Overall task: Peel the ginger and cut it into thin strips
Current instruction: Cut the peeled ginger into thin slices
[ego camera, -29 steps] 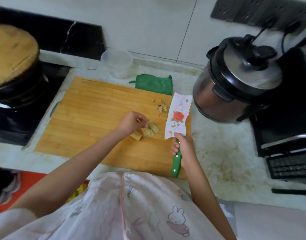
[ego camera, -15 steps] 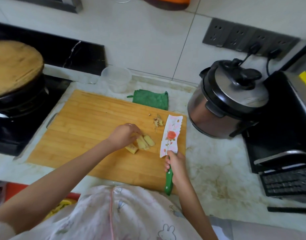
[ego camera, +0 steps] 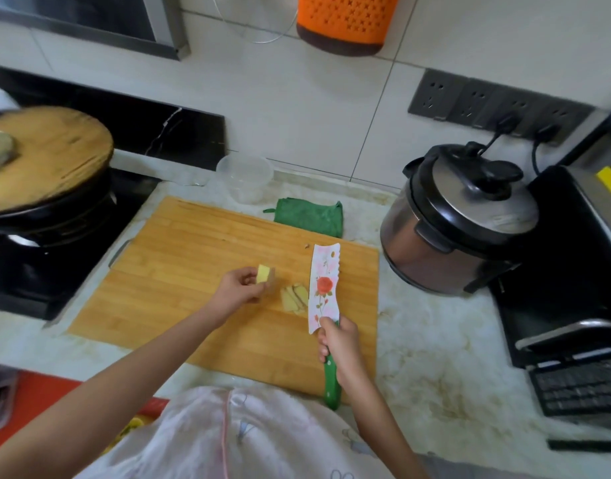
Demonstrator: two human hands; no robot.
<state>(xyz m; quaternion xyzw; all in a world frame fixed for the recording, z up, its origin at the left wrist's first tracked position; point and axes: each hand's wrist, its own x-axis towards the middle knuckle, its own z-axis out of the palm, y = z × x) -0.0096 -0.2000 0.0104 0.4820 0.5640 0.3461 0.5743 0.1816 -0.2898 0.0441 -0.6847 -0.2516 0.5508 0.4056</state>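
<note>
We log pale yellow ginger (ego camera: 262,274). Knife (ego camera: 323,288): white blade, red rose and pink floral print, green handle. Cutting board (ego camera: 179,257) tan, strip grain. Cloth (ego camera: 311,217) green. Basket (ego camera: 345,22) orange, cross-hole pattern. Cooker (ego camera: 459,229) silver, black lid. Surface (ego camera: 435,340) white, marbled, brownish stains.

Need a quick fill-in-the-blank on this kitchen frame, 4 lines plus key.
The left hand holds a piece of ____. The right hand grips the knife by its ____ handle. The slices lie on the ____, left of the knife. The basket on the wall is ____.
Missing: ginger; green; board; orange.
</note>
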